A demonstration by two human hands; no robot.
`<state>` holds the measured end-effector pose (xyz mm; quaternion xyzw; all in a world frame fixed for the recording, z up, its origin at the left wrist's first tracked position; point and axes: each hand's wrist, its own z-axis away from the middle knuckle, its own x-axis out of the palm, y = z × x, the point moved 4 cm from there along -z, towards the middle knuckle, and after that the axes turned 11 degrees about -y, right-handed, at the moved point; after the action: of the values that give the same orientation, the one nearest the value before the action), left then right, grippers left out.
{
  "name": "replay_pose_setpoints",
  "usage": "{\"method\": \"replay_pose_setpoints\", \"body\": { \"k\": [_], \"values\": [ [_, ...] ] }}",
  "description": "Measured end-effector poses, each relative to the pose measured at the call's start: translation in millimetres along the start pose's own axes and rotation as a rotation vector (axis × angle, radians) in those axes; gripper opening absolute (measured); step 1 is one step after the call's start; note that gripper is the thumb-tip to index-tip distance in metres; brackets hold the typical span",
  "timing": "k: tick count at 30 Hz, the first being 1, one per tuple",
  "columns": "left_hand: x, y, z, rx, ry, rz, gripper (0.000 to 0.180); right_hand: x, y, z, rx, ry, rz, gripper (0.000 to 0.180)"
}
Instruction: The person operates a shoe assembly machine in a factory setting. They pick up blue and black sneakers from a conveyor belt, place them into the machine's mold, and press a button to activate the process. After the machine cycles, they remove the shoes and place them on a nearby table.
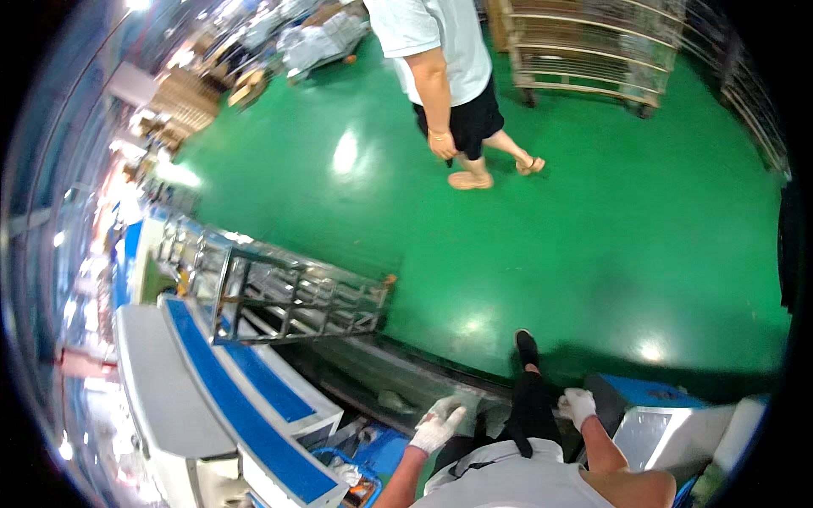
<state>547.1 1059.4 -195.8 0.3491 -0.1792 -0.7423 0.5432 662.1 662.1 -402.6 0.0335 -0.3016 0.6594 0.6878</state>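
My left hand [439, 423], in a white work glove with dark smudges on it, hangs in front of my body at hip height. Its fingers are loosely bent and the thumb stands apart, with nothing visible in it. On the other side, my right hand [577, 406], also in a white glove, is curled with its fingers drawn in, and no object shows in it. Nearest to the right hand is a blue-and-white machine or cabinet [648, 391]. Below and between the hands are my dark trousers, with one dark shoe [526, 347] out on the floor.
A person [453, 59] in a light shirt and black shorts walks ahead on the green floor [593, 237]. A metal rack [301, 292] and a long white-and-blue machine [246, 389] stand at left. A wheeled cage trolley [593, 46] is at the far right; stacked cartons [182, 102] are far left.
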Motion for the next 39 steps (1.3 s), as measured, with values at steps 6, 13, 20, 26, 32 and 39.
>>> {"method": "replay_pose_setpoints", "body": {
  "k": [6, 13, 20, 26, 32, 39],
  "values": [
    [-76, 52, -25, -0.022, 0.331, 0.092, 0.042, -111, -15, -47, 0.566, 0.003, 0.525, 0.042],
    [-46, -101, -9, -0.724, 0.335, 0.279, 0.053, -73, -226, -183, 0.286, 0.256, 0.586, 0.032],
    [-69, -176, -97, -0.802, 0.169, 0.392, 0.050, 191, -436, -290, -0.222, 0.028, 0.588, 0.023],
    [-323, -57, -273, -0.493, 0.508, 0.379, 0.062, 330, -456, -363, -0.088, 0.089, 0.756, 0.022],
    [-556, 32, -399, -0.122, 0.513, 0.448, 0.058, 447, -458, -423, 0.093, -0.198, 2.268, 0.032],
    [-658, 28, -468, -0.364, 0.535, 0.308, 0.054, 536, -533, -553, 0.259, -0.119, 2.237, 0.028]
  ]
}}
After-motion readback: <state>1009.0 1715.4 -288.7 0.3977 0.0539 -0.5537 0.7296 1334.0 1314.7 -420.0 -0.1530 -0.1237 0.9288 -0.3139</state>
